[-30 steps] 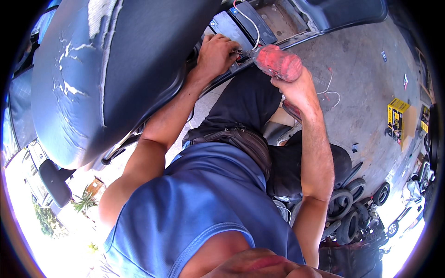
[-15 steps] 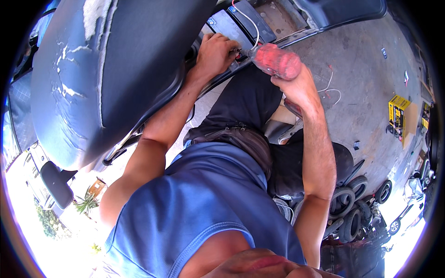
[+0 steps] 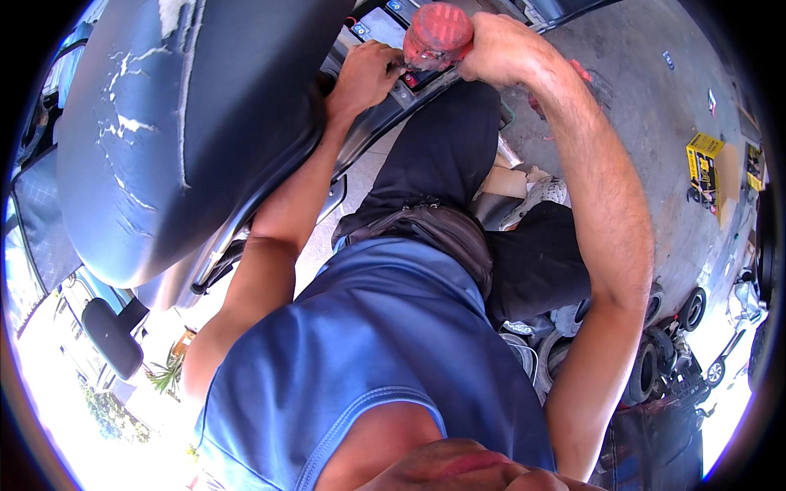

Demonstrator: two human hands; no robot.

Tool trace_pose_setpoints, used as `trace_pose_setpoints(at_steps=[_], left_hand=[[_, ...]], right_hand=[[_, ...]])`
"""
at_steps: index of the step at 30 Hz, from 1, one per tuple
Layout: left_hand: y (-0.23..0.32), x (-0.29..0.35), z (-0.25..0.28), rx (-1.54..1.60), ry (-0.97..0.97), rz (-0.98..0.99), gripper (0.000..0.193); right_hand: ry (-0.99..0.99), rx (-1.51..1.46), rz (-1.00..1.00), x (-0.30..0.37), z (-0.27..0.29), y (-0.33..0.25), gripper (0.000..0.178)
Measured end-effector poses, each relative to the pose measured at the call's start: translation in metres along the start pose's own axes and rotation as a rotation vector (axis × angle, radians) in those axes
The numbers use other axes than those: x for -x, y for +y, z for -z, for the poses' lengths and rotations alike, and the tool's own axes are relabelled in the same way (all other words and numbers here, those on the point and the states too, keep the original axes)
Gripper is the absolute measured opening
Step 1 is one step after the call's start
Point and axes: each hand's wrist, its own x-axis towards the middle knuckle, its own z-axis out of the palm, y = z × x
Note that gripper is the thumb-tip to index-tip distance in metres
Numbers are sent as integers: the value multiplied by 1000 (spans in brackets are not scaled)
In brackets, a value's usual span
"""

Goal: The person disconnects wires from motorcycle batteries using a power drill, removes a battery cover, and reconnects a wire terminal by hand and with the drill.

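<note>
My right hand (image 3: pixel 506 51) is closed round the grip of a red power drill (image 3: pixel 438 37), its rounded back end toward me. The drill's front points down at the batteries (image 3: pixel 383 29) set in the open compartment beside the seat. Close to the drill's front, the fingers of my left hand (image 3: pixel 364 78) are pinched together at the compartment's near edge. What they hold, if anything, is too small and hidden to name. A red and black part (image 3: pixel 417 79) shows just below the drill.
A worn dark seat (image 3: pixel 237 123) with cracked covering fills the left, beside my left forearm. A yellow and black box (image 3: pixel 702 172) stands on the concrete floor (image 3: pixel 630 123) at right. Several tyres (image 3: pixel 643 372) lie at lower right. A dark mirror (image 3: pixel 112 337) is at lower left.
My right hand has carried the drill up and to the left, and its forearm has swung outward. The drill now covers part of the batteries. My left hand stays at the compartment edge.
</note>
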Motion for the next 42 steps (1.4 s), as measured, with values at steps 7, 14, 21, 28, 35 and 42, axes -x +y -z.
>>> trace_pose_setpoints(at_steps=[7, 14, 21, 28, 35, 42], left_hand=[[-2, -1, -4, -37, 16, 0, 24], [0, 0, -2, -61, -54, 28, 24], [-1, 1, -3, -61, -36, 20, 26], [-3, 1, -4, -56, -30, -1, 25], [-1, 2, -3, -68, -52, -3, 24], [-4, 2, -7, -81, -35, -26, 22]], right_hand=[[29, -339, -108, 9, -23, 26, 31], [197, -601, -59, 22, -42, 47, 28], [159, -592, -103, 20, -52, 51, 34], [132, -618, -192, 23, -55, 44, 30], [224, -501, -108, 30, -57, 34, 31], [197, -451, -97, 34, -58, 29, 33]])
